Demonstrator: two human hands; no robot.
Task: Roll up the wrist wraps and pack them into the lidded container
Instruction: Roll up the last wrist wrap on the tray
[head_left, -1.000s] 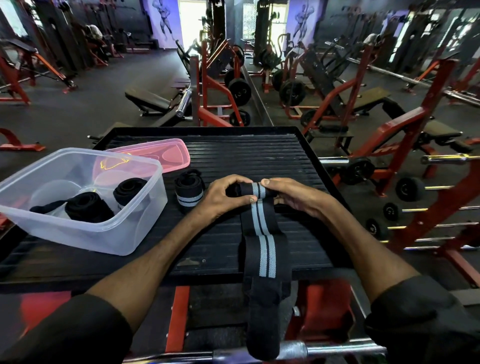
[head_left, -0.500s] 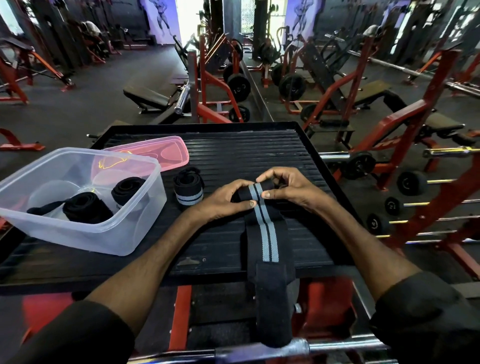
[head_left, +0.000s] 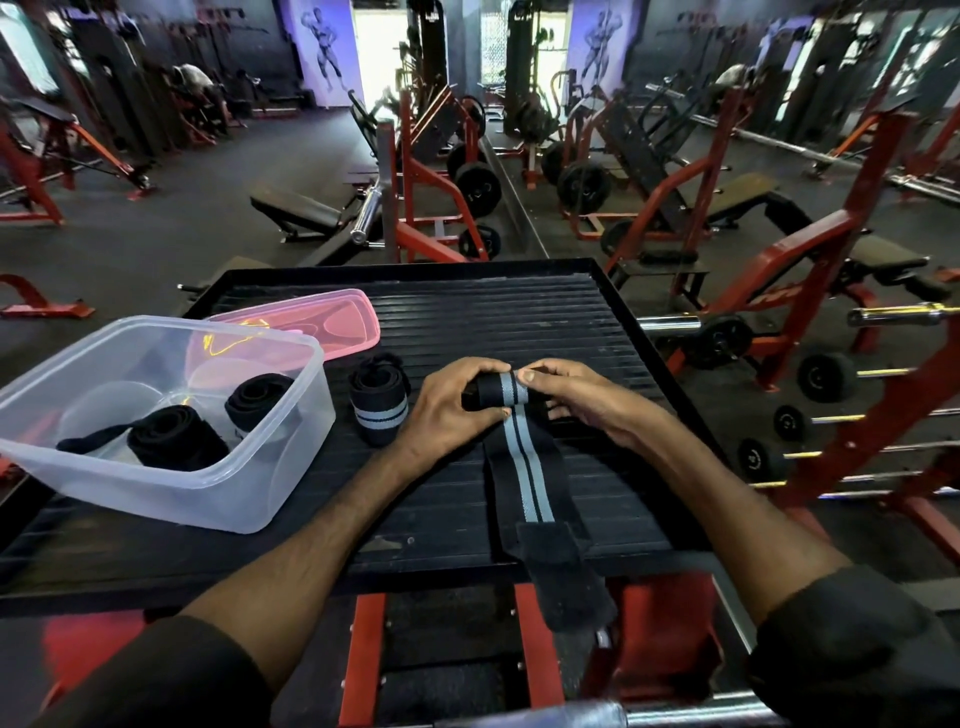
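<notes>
Gym hall on my feed: red-framed benches (head_left: 296, 208) and weight plates (head_left: 478, 189) spread over a dark floor, and right below the camera a black ribbed platform (head_left: 519, 322).

Both hands are at work in the middle of it. The left hand (head_left: 447, 410) is curled over the rolled-up end of a striped wrist wrap (head_left: 524, 467), fingers on top and thumb tucked at the near side. The right hand (head_left: 576, 402) meets it from the other side, its thumb pressed down on the grey stripes and its fingers bent round the end of the roll. So both hands have a firm hold of the same wrap.

From the roll the band runs flat toward me across the ribs. Its plain black tail hangs over the platform's near edge (that looks like the fastening patch, though I can't say for sure).

Just left of the left hand stands a rolled striped wrap (head_left: 376, 410), upright on the platform and not touching the hand. Beside that is the clear plastic container (head_left: 249, 499), open, with two black rolls (head_left: 176, 439) lying inside. A loose strap end trails from the nearer one. The pink lid (head_left: 332, 322) lies flat behind the container, partly hidden by its far wall.
</notes>
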